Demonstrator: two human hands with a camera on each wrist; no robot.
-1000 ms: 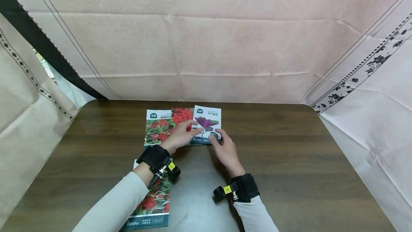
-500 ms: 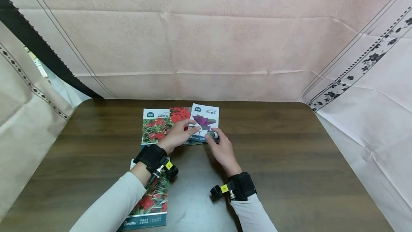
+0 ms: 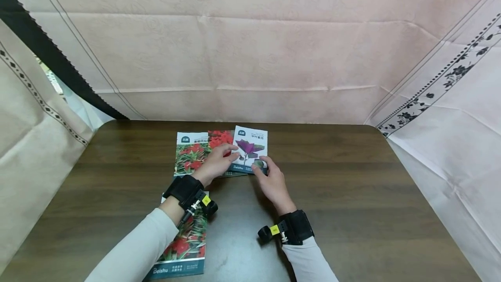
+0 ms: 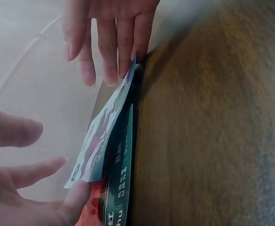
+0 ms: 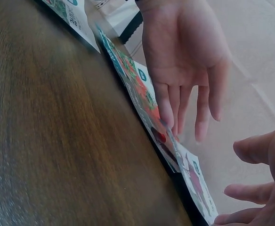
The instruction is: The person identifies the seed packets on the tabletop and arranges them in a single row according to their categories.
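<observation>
A thin printed card with a purple flower (image 3: 249, 148) lies tilted, partly over a red-flower card (image 3: 220, 137) on the table. My left hand (image 3: 217, 162) holds its left edge, the thumb (image 4: 79, 197) right at the corner in the left wrist view. At its lower right corner, my right hand (image 3: 272, 184) grips with thumb and forefinger; its other fingers hang straight in the left wrist view. Left of these, a card with red flowers and green leaves (image 3: 191, 160) sits beside the red one. The underside of the purple-flower card is mostly hidden.
Another red-flower card (image 3: 184, 247) lies near the front, partly beneath the left forearm. The brown wooden table (image 3: 352, 195) ends at a pale cloth backdrop (image 3: 274, 64). Black bands with small cameras circle both wrists.
The hands and the purple-flower card keep nearly the same place on the table. The whole head view shifts slightly left, then back; the left thumb shows slightly further left along the card.
</observation>
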